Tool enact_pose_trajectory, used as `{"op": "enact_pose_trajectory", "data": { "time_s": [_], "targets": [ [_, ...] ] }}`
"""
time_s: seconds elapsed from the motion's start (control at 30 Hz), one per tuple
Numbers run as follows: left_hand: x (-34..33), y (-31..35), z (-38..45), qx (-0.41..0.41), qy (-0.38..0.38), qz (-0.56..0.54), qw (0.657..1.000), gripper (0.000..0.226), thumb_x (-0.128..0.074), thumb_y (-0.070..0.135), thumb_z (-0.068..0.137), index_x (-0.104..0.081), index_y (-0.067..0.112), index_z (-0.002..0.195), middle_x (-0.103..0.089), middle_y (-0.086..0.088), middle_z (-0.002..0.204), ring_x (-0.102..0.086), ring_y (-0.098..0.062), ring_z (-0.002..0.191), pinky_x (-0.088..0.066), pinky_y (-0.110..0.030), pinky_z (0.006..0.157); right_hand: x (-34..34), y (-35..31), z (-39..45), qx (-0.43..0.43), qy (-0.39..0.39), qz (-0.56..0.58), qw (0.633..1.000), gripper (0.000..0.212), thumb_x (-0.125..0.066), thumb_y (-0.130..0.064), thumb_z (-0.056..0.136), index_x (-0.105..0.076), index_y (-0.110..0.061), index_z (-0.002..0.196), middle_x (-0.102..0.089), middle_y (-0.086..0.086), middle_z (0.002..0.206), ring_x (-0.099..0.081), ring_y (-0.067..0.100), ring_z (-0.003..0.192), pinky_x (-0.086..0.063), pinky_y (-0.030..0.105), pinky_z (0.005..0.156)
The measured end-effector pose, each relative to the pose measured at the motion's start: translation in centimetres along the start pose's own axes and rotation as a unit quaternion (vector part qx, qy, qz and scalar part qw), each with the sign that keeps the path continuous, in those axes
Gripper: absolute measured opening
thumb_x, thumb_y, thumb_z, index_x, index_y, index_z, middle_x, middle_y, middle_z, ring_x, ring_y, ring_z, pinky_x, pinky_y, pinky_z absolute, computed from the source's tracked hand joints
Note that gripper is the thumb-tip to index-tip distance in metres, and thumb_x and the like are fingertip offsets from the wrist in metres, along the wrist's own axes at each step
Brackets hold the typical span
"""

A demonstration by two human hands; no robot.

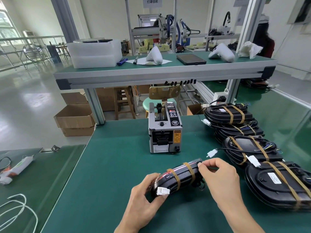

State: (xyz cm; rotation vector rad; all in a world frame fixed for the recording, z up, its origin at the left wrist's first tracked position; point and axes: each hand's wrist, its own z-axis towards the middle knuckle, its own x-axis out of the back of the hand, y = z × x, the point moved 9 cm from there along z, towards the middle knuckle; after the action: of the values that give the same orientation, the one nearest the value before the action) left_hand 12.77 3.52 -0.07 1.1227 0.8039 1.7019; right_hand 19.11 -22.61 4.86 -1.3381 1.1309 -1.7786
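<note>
A black lamp unit (180,177) wrapped with two brown tape bands stands on its edge, tilted, on the green mat (107,165). A white connector (162,191) hangs at its near end. My left hand (146,197) grips that near left end. At the far right end, my right hand (220,177) pinches something small at the unit's top corner; what it is cannot be told.
A grey tape dispenser (165,130) stands just behind the unit. Several taped black lamp units (252,148) with cables and white plugs lie stacked along the right. A white tool (16,167) and a white cable (20,207) lie on the left bench. A raised shelf (165,71) spans the back.
</note>
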Motion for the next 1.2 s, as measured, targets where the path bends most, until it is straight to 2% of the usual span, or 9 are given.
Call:
{"op": "enact_pose_trajectory", "data": {
  "time_s": [0.43,0.57,0.67,0.83,0.9,0.97,1.07,1.17,1.2],
  "targets": [
    [-0.1,0.0,0.0,0.003,-0.003,-0.001,1.000,0.039,-0.078,0.030,0.094,-0.063,0.027,0.130,-0.076,0.000,0.112,-0.074,-0.024,0.100,-0.059,-0.032,0.089,-0.6,1.0,0.6,-0.022,-0.002,0.068,0.997,0.014,-0.085,-0.025,0.081,-0.071,-0.029,0.085,-0.071,-0.029,0.082,-0.069,-0.003,0.077,-0.056,0.031,0.080],
    [0.0,-0.1,0.0,0.005,-0.002,0.000,1.000,0.039,-0.078,0.032,0.094,-0.063,0.026,0.130,-0.076,-0.001,0.112,-0.074,-0.024,0.100,-0.059,-0.030,0.089,-1.9,2.7,1.1,-0.089,-0.044,0.176,0.979,0.013,-0.085,-0.015,0.083,-0.078,-0.022,0.091,-0.077,-0.013,0.083,-0.068,-0.004,0.073,-0.051,0.024,0.075],
    [0.0,-0.2,0.1,0.010,-0.001,-0.006,1.000,0.045,-0.078,0.041,0.095,-0.063,0.021,0.132,-0.076,-0.003,0.114,-0.074,-0.026,0.102,-0.060,-0.036,0.090,-2.7,3.6,1.4,-0.141,-0.074,0.218,0.963,0.007,-0.080,-0.012,0.089,-0.081,-0.017,0.092,-0.080,-0.006,0.089,-0.071,0.008,0.088,-0.052,0.029,0.082],
    [0.0,-0.7,-0.1,0.022,-0.003,0.009,1.000,0.043,-0.078,0.032,0.094,-0.061,0.023,0.133,-0.076,-0.003,0.113,-0.074,-0.026,0.101,-0.060,-0.040,0.090,-2.8,5.3,1.3,-0.189,-0.033,0.265,0.945,0.024,-0.058,-0.013,0.103,-0.081,-0.011,0.096,-0.080,0.007,0.101,-0.074,0.020,0.090,-0.051,0.033,0.080],
    [0.0,-0.7,-0.1,0.026,-0.001,0.009,1.000,0.043,-0.077,0.032,0.094,-0.061,0.024,0.133,-0.076,-0.002,0.112,-0.074,-0.026,0.100,-0.059,-0.041,0.089,-3.7,5.4,0.7,-0.180,-0.064,0.299,0.935,0.032,-0.052,-0.025,0.108,-0.080,-0.011,0.104,-0.079,0.008,0.108,-0.075,0.021,0.100,-0.053,0.033,0.085],
    [-0.1,-0.8,0.0,0.028,-0.006,0.011,1.000,0.043,-0.077,0.032,0.094,-0.061,0.023,0.132,-0.076,-0.002,0.113,-0.074,-0.026,0.101,-0.059,-0.039,0.090,-4.6,4.8,0.1,-0.144,-0.124,0.298,0.936,0.036,-0.048,-0.035,0.109,-0.082,-0.021,0.110,-0.079,0.002,0.113,-0.073,0.017,0.111,-0.052,0.036,0.095],
    [-0.2,-1.0,0.1,0.030,-0.014,0.011,0.999,0.044,-0.076,0.031,0.094,-0.060,0.021,0.133,-0.076,-0.003,0.112,-0.073,-0.025,0.100,-0.059,-0.036,0.090,-5.4,3.1,-0.3,-0.080,-0.184,0.249,0.948,0.027,-0.053,-0.039,0.106,-0.076,-0.035,0.118,-0.077,-0.006,0.119,-0.068,0.012,0.120,-0.046,0.037,0.108],
    [-0.2,-1.2,0.0,0.032,-0.019,0.017,0.999,0.045,-0.077,0.031,0.093,-0.058,0.023,0.134,-0.074,0.001,0.101,-0.069,-0.019,0.086,-0.057,-0.027,0.081,-5.2,0.6,-0.1,-0.033,-0.193,0.192,0.962,0.021,-0.056,-0.042,0.104,-0.074,-0.048,0.113,-0.076,-0.017,0.113,-0.066,0.002,0.114,-0.048,0.019,0.097],
    [-0.2,-1.3,0.0,0.035,-0.022,0.023,0.999,0.045,-0.077,0.032,0.092,-0.058,0.026,0.133,-0.073,0.003,0.095,-0.066,-0.017,0.080,-0.055,-0.023,0.077,-5.0,-0.3,-0.1,-0.013,-0.190,0.180,0.965,0.020,-0.057,-0.041,0.104,-0.074,-0.048,0.112,-0.075,-0.018,0.113,-0.065,0.000,0.112,-0.048,0.019,0.097]
  ]
}}
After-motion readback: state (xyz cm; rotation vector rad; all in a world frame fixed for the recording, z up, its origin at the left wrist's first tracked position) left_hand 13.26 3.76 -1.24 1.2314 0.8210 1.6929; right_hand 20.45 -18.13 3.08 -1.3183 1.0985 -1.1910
